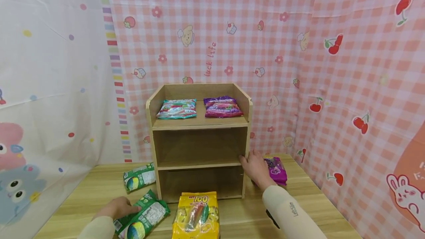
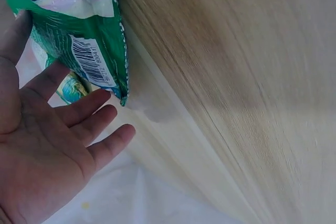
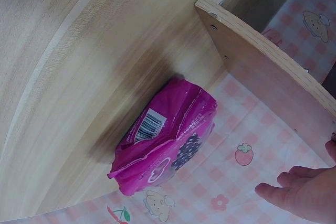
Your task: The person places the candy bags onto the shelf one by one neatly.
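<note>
In the head view, my left hand (image 1: 114,208) is at the near left, by a green candy bag (image 1: 151,215). The left wrist view has the thumb on the face of this green bag (image 2: 92,35) and the index finger behind it, pinching its edge, while the other fingers spread out. My right hand (image 1: 256,169) is at the right side of the wooden shelf unit (image 1: 200,166). In the right wrist view, the thumb of the right hand (image 3: 304,190) meets the shelf's edge and the other fingers extend, holding nothing. A purple candy bag (image 1: 277,170) lies just beyond it.
On the top shelf lie a teal candy bag (image 1: 177,108) and a purple-red one (image 1: 222,107). A yellow bag (image 1: 196,217) stands before the unit. Another green bag (image 1: 139,177) lies left of it. Patterned curtains (image 1: 206,17) enclose the table (image 1: 318,198).
</note>
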`<state>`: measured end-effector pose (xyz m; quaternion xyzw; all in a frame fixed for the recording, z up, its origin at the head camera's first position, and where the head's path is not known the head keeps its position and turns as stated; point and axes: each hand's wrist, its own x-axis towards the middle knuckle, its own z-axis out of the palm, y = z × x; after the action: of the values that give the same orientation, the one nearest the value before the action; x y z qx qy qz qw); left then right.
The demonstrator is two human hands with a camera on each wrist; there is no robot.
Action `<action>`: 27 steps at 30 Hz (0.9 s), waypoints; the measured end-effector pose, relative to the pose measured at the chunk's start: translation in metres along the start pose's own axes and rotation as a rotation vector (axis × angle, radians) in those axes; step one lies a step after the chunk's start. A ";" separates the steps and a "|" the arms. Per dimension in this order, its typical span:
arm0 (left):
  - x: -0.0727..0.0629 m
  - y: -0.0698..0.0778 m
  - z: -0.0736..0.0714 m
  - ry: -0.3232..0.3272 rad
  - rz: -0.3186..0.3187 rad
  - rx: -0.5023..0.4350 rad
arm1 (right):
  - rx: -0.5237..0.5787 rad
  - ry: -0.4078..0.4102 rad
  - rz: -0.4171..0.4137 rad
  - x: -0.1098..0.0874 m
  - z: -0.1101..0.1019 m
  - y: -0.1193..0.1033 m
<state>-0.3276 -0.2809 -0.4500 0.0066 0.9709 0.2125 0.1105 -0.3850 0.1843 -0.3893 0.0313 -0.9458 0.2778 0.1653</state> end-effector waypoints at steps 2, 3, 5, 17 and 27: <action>0.000 0.000 -0.001 0.026 0.018 -0.001 | 0.001 0.000 -0.001 0.000 0.000 0.000; -0.001 0.001 -0.001 0.038 0.022 -0.004 | 0.002 0.001 -0.004 0.000 0.000 0.000; -0.001 0.001 -0.003 0.058 0.030 -0.014 | 0.002 0.003 -0.007 0.000 -0.001 -0.001; 0.001 -0.012 -0.013 0.058 0.049 -0.181 | -0.016 0.035 -0.027 0.001 0.002 -0.001; 0.007 -0.036 -0.040 0.025 0.076 -0.162 | -0.017 0.028 -0.037 0.001 0.001 0.000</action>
<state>-0.3418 -0.3292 -0.4310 0.0316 0.9509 0.2945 0.0904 -0.3861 0.1834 -0.3901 0.0434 -0.9449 0.2671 0.1841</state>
